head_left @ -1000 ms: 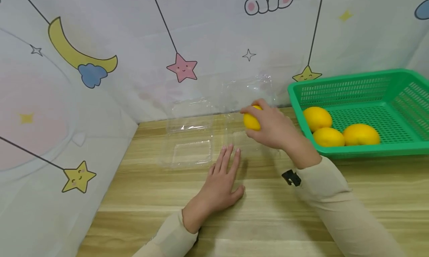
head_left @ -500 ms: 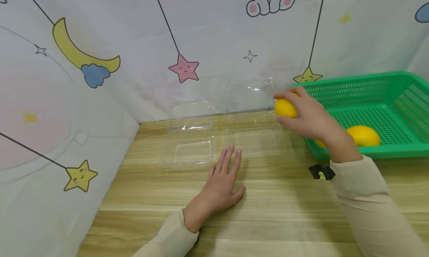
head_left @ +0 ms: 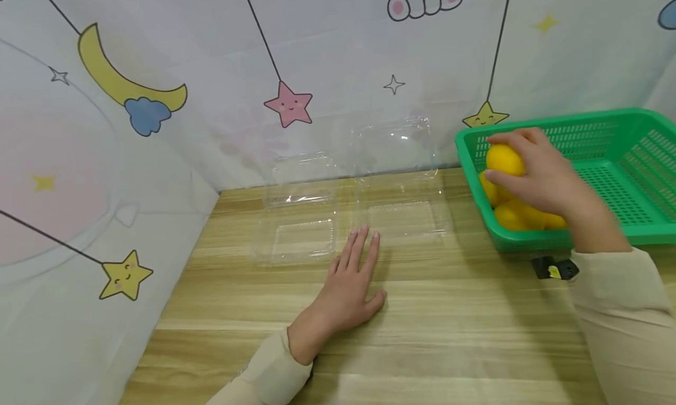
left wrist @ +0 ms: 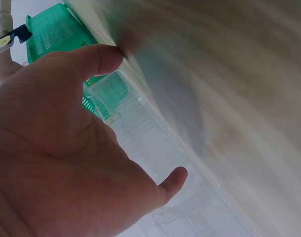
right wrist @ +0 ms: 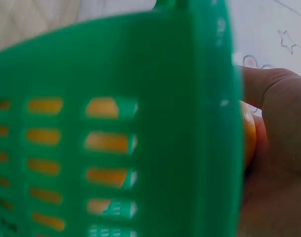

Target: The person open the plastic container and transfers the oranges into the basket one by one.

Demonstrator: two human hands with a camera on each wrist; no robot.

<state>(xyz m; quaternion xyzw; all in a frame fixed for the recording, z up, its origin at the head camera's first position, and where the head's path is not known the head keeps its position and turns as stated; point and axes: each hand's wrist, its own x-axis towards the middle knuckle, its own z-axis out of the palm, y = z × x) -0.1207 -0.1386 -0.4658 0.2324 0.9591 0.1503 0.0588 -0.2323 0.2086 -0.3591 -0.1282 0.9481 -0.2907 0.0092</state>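
Observation:
My right hand [head_left: 546, 173] grips an orange [head_left: 505, 160] between thumb and fingers, over the left end of the green basket [head_left: 634, 236]. Below it, inside the basket, lie several other oranges [head_left: 509, 217], partly covered by the hand. In the right wrist view the basket wall [right wrist: 165, 74] hides most of the held orange [right wrist: 249, 133]. My left hand [head_left: 343, 293] rests on the table with straight, slightly spread fingers. Its fingertips lie close to the front edges of two clear plastic clamshell boxes, a left box [head_left: 303, 240] and a right box [head_left: 404, 218], both with lids raised.
The wood-grain table [head_left: 422, 346] meets a white printed cloth [head_left: 338, 53] behind the boxes and along the left. The raised box lids stand close to that cloth. The basket's left wall stands to the right of the right box.
My right hand has carried the orange rightward from above the right box to over the basket. The left hand has stayed in place.

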